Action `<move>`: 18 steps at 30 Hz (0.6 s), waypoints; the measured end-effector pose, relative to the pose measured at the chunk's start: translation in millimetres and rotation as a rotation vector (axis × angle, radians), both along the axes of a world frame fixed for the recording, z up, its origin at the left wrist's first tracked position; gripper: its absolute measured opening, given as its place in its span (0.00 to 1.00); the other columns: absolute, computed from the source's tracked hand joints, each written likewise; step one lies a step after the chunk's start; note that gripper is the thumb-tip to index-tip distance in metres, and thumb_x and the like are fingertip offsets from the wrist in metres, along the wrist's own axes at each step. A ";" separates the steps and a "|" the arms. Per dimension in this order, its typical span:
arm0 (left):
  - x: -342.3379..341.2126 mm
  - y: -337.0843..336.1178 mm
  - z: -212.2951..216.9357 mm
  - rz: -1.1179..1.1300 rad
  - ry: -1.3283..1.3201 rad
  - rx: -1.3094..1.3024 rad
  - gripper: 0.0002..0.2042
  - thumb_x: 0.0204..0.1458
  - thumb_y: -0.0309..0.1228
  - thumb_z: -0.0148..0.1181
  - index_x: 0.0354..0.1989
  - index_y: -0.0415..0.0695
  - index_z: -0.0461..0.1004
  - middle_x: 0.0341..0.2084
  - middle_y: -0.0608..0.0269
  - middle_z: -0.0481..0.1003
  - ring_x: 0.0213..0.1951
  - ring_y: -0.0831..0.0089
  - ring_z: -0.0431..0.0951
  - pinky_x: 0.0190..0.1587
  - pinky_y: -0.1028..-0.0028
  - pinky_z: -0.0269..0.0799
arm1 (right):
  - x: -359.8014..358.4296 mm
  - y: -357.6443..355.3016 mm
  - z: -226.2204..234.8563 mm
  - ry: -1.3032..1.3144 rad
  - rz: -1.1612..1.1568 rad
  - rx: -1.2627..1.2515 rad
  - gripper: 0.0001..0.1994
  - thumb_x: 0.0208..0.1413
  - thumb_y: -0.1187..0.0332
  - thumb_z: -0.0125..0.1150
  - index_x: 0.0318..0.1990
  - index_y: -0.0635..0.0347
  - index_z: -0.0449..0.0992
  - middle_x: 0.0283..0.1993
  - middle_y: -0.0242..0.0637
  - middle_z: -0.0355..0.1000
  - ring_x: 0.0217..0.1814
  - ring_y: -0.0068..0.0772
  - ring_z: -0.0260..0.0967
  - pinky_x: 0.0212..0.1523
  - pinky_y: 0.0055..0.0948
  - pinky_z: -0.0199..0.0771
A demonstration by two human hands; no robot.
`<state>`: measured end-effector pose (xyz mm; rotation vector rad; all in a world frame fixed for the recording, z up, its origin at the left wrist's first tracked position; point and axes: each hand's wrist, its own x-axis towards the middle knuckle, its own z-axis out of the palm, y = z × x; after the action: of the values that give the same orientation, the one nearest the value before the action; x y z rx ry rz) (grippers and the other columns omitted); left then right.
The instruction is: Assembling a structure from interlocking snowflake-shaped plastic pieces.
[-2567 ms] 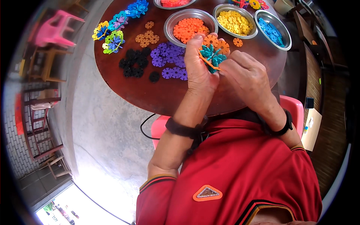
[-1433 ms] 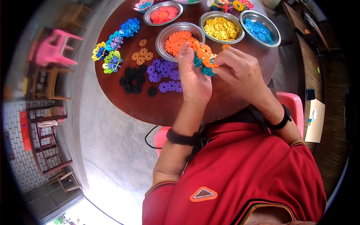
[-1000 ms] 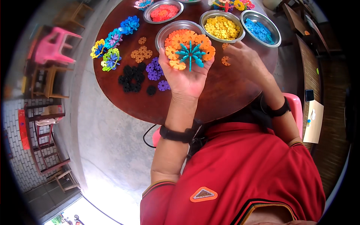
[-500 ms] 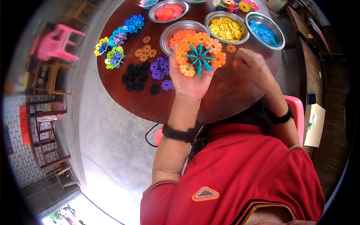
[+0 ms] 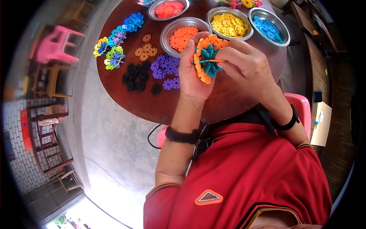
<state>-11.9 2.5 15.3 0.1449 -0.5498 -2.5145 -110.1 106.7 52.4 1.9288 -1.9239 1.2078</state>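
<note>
My left hand (image 5: pixel 195 84) is closed around a flower-shaped build (image 5: pixel 204 76) of interlocking plastic discs, orange on the outside with teal discs standing in the middle. It is held above the table, turned so its teal side faces right. Beside it, my right hand (image 5: pixel 249 63) pinches an orange disc (image 5: pixel 217 61), seen edge-on and touching the teal centre. Fingers hide part of the disc and of the build's right side. Just behind stands a metal bowl of orange discs (image 5: pixel 164 39).
On the round brown table (image 5: pixel 129 105) lie black discs (image 5: pixel 135 77), purple discs (image 5: pixel 164 68) and light orange discs (image 5: pixel 146 52). Bowls of yellow (image 5: pixel 230 27), blue (image 5: pixel 268 30) and red discs (image 5: pixel 169 9) stand farther back. Built flowers (image 5: pixel 115 57) sit at the left edge.
My right hand has come left to the build, bringing an orange disc against its teal centre. My left hand has turned the build from facing me to facing right.
</note>
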 end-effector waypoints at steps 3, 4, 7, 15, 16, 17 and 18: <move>0.1 -0.6 -1.0 0.020 -0.025 0.021 0.17 0.61 0.42 0.41 0.48 0.43 0.67 0.43 0.61 0.73 0.46 0.70 0.73 0.49 0.71 0.70 | 3.1 -0.7 -1.9 0.047 0.004 -0.003 0.06 0.45 0.74 0.60 0.32 0.58 0.71 0.30 0.37 0.66 0.32 0.41 0.69 0.31 0.34 0.70; -0.5 -1.3 -2.3 0.022 -0.046 0.054 0.17 0.61 0.42 0.41 0.48 0.44 0.67 0.42 0.63 0.73 0.46 0.71 0.74 0.49 0.71 0.70 | 4.3 -0.7 -1.7 0.062 -0.001 0.002 0.07 0.44 0.75 0.60 0.32 0.58 0.71 0.30 0.37 0.66 0.32 0.41 0.69 0.31 0.34 0.71; -0.8 -5.6 -8.2 0.019 -0.064 0.080 0.16 0.61 0.42 0.40 0.49 0.46 0.67 0.42 0.65 0.73 0.45 0.71 0.74 0.48 0.70 0.71 | 4.6 -0.7 -1.3 0.062 0.004 -0.012 0.07 0.44 0.75 0.60 0.31 0.58 0.70 0.30 0.37 0.65 0.31 0.40 0.68 0.30 0.34 0.70; -1.1 -6.9 -16.2 0.021 -0.088 0.142 0.16 0.61 0.43 0.39 0.49 0.48 0.68 0.42 0.67 0.73 0.44 0.70 0.74 0.46 0.66 0.72 | 7.6 5.2 -4.4 -0.044 -0.001 0.055 0.06 0.45 0.76 0.59 0.31 0.58 0.70 0.28 0.38 0.64 0.29 0.42 0.67 0.29 0.35 0.69; -1.4 -7.6 -17.0 0.015 -0.099 0.159 0.16 0.61 0.43 0.39 0.48 0.48 0.69 0.43 0.67 0.73 0.44 0.69 0.74 0.47 0.64 0.70 | 7.5 5.0 -4.3 -0.057 -0.006 0.064 0.05 0.45 0.76 0.59 0.31 0.58 0.70 0.27 0.38 0.64 0.29 0.42 0.67 0.29 0.35 0.69; -1.5 -7.9 -17.8 0.010 -0.110 0.177 0.16 0.60 0.43 0.39 0.48 0.48 0.69 0.43 0.66 0.73 0.45 0.68 0.73 0.49 0.63 0.69 | 7.7 4.8 -4.7 -0.057 -0.005 0.065 0.05 0.45 0.76 0.59 0.31 0.58 0.70 0.27 0.38 0.64 0.29 0.42 0.67 0.29 0.35 0.69; -1.7 -7.2 -18.4 0.011 -0.110 0.178 0.16 0.60 0.43 0.39 0.48 0.48 0.69 0.43 0.66 0.73 0.45 0.68 0.73 0.49 0.63 0.69 | 8.1 4.8 -5.6 -0.065 -0.003 0.075 0.05 0.45 0.76 0.59 0.31 0.59 0.70 0.27 0.38 0.64 0.29 0.42 0.68 0.29 0.35 0.69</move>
<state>-13.6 -4.7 -3.1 0.3541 -0.3656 -2.5534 -102.0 111.4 46.8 1.9450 -2.0323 1.2293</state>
